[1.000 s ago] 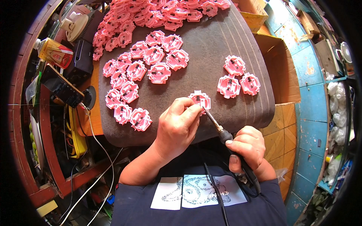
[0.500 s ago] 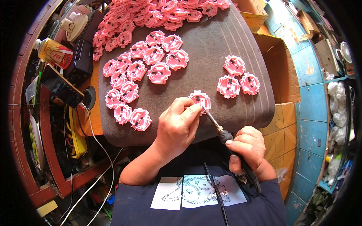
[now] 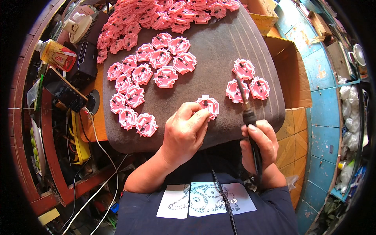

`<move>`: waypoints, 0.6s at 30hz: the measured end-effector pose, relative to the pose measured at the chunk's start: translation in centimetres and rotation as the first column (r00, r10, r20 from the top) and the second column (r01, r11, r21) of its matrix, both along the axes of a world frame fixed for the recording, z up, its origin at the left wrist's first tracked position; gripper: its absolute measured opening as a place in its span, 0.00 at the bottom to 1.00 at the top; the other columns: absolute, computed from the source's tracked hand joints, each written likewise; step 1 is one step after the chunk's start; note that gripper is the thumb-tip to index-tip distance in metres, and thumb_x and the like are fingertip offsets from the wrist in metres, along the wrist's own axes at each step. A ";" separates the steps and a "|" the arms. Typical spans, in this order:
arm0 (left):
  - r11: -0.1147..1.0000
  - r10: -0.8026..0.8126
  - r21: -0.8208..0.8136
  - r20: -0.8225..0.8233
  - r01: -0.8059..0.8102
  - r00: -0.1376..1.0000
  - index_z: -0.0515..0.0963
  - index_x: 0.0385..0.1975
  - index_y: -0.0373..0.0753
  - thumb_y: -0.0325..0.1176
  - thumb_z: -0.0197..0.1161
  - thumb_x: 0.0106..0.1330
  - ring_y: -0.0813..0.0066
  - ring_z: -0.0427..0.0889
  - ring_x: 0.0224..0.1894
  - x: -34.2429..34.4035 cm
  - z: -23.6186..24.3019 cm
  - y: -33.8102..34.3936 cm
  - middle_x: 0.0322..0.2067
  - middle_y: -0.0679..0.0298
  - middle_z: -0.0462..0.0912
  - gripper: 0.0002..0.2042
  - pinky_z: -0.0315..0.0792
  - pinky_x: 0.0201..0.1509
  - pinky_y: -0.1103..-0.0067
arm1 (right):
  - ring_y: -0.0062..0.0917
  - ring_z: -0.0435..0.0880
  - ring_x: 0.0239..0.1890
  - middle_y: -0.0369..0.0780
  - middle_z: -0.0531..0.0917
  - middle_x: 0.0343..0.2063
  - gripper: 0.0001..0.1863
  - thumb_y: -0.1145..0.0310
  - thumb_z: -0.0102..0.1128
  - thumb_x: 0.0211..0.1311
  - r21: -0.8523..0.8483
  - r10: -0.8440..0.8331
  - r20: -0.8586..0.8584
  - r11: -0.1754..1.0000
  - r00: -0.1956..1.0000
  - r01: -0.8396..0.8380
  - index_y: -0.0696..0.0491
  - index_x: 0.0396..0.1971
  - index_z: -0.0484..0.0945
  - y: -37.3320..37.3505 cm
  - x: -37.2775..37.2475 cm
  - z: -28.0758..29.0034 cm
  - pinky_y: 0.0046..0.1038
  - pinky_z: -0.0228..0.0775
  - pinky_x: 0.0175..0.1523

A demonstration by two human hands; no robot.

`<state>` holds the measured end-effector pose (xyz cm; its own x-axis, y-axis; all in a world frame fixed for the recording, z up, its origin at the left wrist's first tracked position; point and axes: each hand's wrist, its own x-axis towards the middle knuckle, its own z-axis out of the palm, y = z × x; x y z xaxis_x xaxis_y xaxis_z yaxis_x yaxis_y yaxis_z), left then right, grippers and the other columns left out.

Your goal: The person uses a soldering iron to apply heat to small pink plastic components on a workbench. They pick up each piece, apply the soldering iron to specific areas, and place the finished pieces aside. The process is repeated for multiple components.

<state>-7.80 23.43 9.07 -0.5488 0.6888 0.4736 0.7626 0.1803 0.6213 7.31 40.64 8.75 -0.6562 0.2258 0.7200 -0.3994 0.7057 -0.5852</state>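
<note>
My left hand is pinched closed at the near left edge of a pink plastic part with a small black piece in it. What lies between those fingertips is hidden. My right hand is wrapped round the black handle of a soldering iron. The iron points away from me, its dark tip slightly blurred over a near pink part. That one sits in a group of three at the right. More loose pink parts lie to the left on the dark mat.
A large heap of pink parts covers the far left of the mat. Beyond its right edge stands a cardboard box. At the left are a phone on a stand, a carton-like bottle and a white cable.
The soldering iron has left the middle pink part and swung right and upward, over the group of three. My right hand turned with it; my left hand has barely moved.
</note>
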 end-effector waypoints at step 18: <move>1.000 -0.013 -0.006 0.001 0.013 1.000 0.83 0.43 0.35 0.20 0.72 0.60 0.55 0.86 0.38 -0.1 0.1 -0.1 0.39 0.56 0.81 0.12 0.82 0.41 0.66 | 0.32 0.78 0.23 0.43 0.83 0.28 0.27 0.69 0.71 0.67 -0.010 0.137 -0.037 0.991 0.990 -0.137 0.62 0.63 0.76 0.1 -3.7 -2.0 0.34 0.69 0.28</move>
